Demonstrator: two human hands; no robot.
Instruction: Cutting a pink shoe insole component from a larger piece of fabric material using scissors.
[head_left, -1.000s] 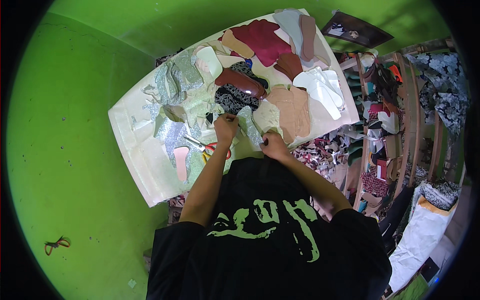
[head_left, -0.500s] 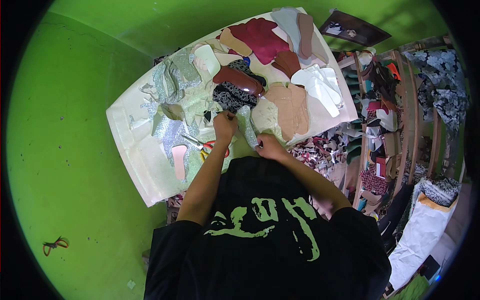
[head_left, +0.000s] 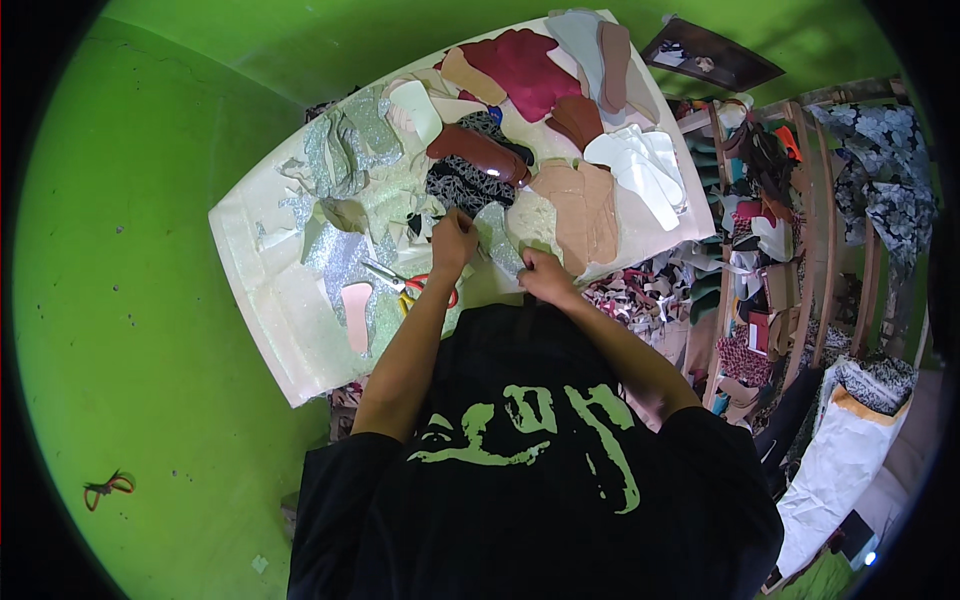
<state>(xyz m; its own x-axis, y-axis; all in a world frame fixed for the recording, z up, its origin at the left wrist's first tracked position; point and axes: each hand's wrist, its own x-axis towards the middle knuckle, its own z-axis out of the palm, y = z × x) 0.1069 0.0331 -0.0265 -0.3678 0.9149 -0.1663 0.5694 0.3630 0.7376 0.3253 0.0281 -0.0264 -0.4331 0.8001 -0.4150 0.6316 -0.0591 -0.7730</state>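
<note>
A silvery glitter sole-shaped piece (head_left: 497, 240) lies slanted near the front edge of the table. The fingers of my right hand (head_left: 547, 277) are closed on its near end. Just left of the piece, my left hand (head_left: 453, 243) is closed in a pinch; what its fingertips hold, if anything, is too small to make out. Beside my left forearm lie scissors (head_left: 384, 272) with red handles, and a yellow-handled tool (head_left: 405, 302) partly hidden by that arm. A pink sole shape (head_left: 356, 316) rests on glitter material to their left.
Brown sole pieces (head_left: 480, 155) lie on black patterned fabric beyond my hands. Tan sheets (head_left: 580, 215) and white soles (head_left: 640, 172) are at the right, dark red material (head_left: 515, 75) at the back. Glitter scraps (head_left: 340, 150) cover the left. A crowded rack (head_left: 765, 250) stands right of the table.
My right hand has moved slightly forward and right, and the glitter piece has turned to show more of its broad face. My left hand has shifted a little to the right.
</note>
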